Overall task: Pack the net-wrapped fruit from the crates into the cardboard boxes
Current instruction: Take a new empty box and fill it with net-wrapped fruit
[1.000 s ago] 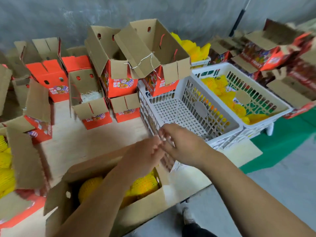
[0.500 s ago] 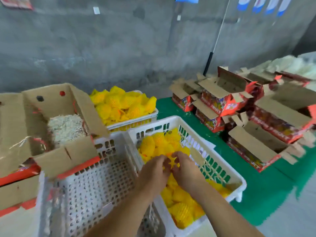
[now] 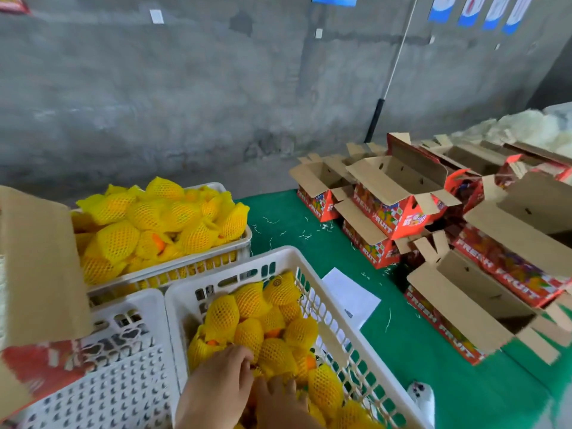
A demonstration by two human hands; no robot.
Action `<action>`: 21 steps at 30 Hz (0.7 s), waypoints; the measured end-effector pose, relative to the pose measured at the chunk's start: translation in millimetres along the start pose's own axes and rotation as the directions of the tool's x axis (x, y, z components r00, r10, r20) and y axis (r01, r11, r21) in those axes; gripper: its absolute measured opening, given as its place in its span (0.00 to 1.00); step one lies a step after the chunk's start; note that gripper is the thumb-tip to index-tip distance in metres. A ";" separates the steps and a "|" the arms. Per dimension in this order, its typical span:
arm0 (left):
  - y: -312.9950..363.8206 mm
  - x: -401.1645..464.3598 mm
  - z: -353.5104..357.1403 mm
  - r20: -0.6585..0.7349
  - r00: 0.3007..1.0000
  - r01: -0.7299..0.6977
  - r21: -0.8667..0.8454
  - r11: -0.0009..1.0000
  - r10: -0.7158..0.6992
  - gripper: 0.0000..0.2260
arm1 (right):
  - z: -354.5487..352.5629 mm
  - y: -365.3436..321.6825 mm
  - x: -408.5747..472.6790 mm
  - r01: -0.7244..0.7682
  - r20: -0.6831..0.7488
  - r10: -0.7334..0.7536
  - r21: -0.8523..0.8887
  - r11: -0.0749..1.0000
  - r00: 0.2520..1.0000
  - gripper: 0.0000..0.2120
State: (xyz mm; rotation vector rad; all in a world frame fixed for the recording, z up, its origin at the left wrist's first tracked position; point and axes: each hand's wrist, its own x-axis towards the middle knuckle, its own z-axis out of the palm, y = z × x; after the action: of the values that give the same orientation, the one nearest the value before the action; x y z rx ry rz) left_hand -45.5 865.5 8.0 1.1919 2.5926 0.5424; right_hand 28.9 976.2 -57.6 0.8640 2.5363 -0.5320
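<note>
Open cardboard boxes point(image 3: 464, 308) lie on the green mat, their insides shadowed. The far crate point(image 3: 173, 267) is heaped with net-wrapped fruit point(image 3: 161, 212). The near crate point(image 3: 312, 292) holds more; another crate point(image 3: 117, 388) shows only its bare floor. Left hand point(image 3: 219, 385) and right hand point(image 3: 278, 404) dig into the near crate's fruit, fingers buried, grip impossible to tell.

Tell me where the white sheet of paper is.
In the head view the white paper lies flat on the green mat, right of centre, just beyond the right wall of the near crate and left of the open boxes.
</note>
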 end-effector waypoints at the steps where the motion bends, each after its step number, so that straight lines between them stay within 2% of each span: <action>1: 0.6 0.1 -1.9 -0.004 1.000 0.000 -0.013 1.000 0.000 0.08 | 10.0 -3.1 0.4 0.015 0.045 -0.016 0.024 1.000 0.999 0.21; 2: 1.7 0.1 -3.6 0.001 1.000 0.001 -0.021 1.000 -0.001 0.08 | 18.6 -6.5 4.8 -0.021 0.069 0.018 0.039 0.999 0.997 0.21; 5: 3.7 0.2 -6.7 0.015 1.000 0.020 -0.030 0.999 -0.020 0.08 | 26.4 10.1 -1.7 -0.083 -0.013 0.083 0.007 0.997 0.996 0.22; 9: 5.4 -0.8 -8.0 0.051 0.996 0.079 -0.023 0.997 -0.078 0.08 | 4.5 25.5 -4.5 -0.197 0.148 0.181 0.104 0.975 0.972 0.29; 11: 6.3 -1.5 -5.7 0.083 0.992 0.095 -0.009 0.995 -0.094 0.09 | -6.5 26.3 -13.5 -0.230 0.207 0.184 0.225 0.947 0.961 0.32; 13: 7.6 -3.5 -5.7 0.121 0.985 0.126 -0.001 0.992 -0.125 0.14 | -15.8 30.4 -23.1 -0.158 0.225 0.076 0.376 0.913 0.971 0.34; 15: 10.8 -5.0 -5.2 0.135 0.976 0.182 -0.083 0.980 -0.170 0.21 | -24.6 38.8 -31.1 -0.054 0.112 -0.017 0.601 0.798 0.994 0.30; 16: 16.1 -6.0 -5.2 0.161 0.959 0.259 -0.174 0.950 -0.232 0.25 | -29.0 41.0 -34.8 -0.011 0.061 -0.049 0.730 0.683 0.997 0.28; 17: 23.4 -7.7 -5.0 0.215 0.930 0.356 -0.319 0.878 -0.299 0.27 | -33.8 41.3 -38.5 0.023 0.030 -0.088 0.839 0.544 0.996 0.26; 18: 32.3 -8.2 -4.4 0.319 0.877 0.475 -0.474 0.742 -0.358 0.26 | -37.6 39.5 -40.3 0.048 0.010 -0.138 0.912 0.408 0.990 0.25; 19: 41.7 -7.5 -4.5 0.430 0.817 0.577 -0.622 0.530 -0.385 0.24 | -41.8 34.7 -42.3 0.047 0.010 -0.189 0.953 0.298 0.982 0.24; 20: 48.0 -7.7 -6.5 0.506 0.760 0.632 -0.724 0.276 -0.408 0.20 | -45.5 29.0 -43.7 0.036 0.010 -0.242 0.982 0.183 0.970 0.23; 21: 48.4 -8.0 -5.4 0.524 0.736 0.615 -0.782 0.101 -0.428 0.17 | -47.4 24.0 -44.0 0.014 0.008 -0.289 0.997 0.073 0.957 0.22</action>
State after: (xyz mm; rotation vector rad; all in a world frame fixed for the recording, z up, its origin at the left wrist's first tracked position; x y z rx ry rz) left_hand -9.5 887.2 34.0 -0.1606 1.6816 1.3959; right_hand 64.3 994.9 -1.3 0.7709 1.6912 -2.5027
